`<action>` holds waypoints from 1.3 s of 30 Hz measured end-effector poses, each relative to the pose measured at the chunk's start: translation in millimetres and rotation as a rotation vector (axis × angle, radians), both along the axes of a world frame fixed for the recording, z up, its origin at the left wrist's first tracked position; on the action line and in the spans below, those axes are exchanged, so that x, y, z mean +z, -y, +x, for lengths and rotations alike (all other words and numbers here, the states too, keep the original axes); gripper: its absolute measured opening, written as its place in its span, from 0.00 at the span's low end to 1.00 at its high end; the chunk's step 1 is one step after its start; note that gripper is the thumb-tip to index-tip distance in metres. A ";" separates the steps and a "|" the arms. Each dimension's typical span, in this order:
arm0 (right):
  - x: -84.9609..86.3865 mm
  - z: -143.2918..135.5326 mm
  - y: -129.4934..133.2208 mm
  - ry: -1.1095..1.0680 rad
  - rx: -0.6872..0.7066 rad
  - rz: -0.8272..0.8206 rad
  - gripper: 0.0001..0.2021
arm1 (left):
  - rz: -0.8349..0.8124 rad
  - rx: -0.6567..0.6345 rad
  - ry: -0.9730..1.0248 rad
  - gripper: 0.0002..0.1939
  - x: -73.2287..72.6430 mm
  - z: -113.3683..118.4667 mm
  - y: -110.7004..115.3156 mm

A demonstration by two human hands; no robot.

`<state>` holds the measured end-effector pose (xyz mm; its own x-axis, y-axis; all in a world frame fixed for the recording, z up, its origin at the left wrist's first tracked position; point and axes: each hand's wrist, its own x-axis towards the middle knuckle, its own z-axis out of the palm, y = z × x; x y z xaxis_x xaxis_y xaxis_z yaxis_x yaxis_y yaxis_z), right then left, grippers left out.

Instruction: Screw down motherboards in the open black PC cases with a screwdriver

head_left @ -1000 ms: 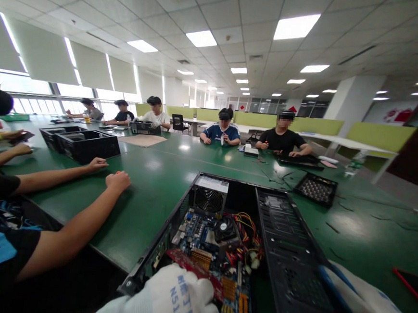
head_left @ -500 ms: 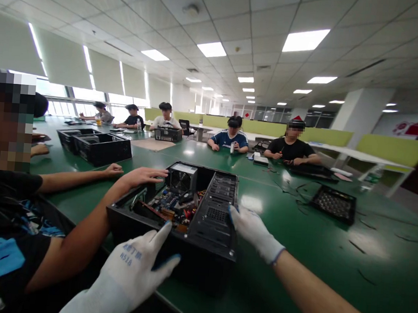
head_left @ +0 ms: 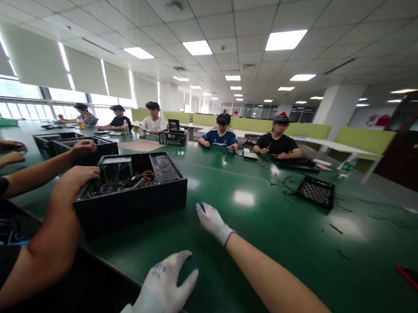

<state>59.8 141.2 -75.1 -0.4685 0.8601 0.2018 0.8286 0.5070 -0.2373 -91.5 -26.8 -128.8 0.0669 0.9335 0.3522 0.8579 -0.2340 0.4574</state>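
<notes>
white-gloved left hand [head_left: 166, 283] — thumb and fingers spread, holding nothing, white-gloved right hand [head_left: 213, 222] — loosely curled, empty, beside black metal computer case [head_left: 136, 204], green tabletop [head_left: 260, 237]

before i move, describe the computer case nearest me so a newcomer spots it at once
On the green table, look left of your gloved right hand. There lies an open black computer case, its fan and coloured cables showing. Unlike the cases farther back, it has a bare hand at its near-left corner.
</notes>
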 end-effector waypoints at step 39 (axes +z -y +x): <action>-106.0 234.3 46.8 -0.571 -0.442 0.160 0.13 | -0.102 -0.395 -0.069 0.17 -39.2 206.3 -131.0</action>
<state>294.0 94.4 -181.2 0.1299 0.8837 0.4496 0.7333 0.2196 -0.6435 114.9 104.2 -168.0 0.4471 0.8614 0.2411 0.7407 -0.5076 0.4401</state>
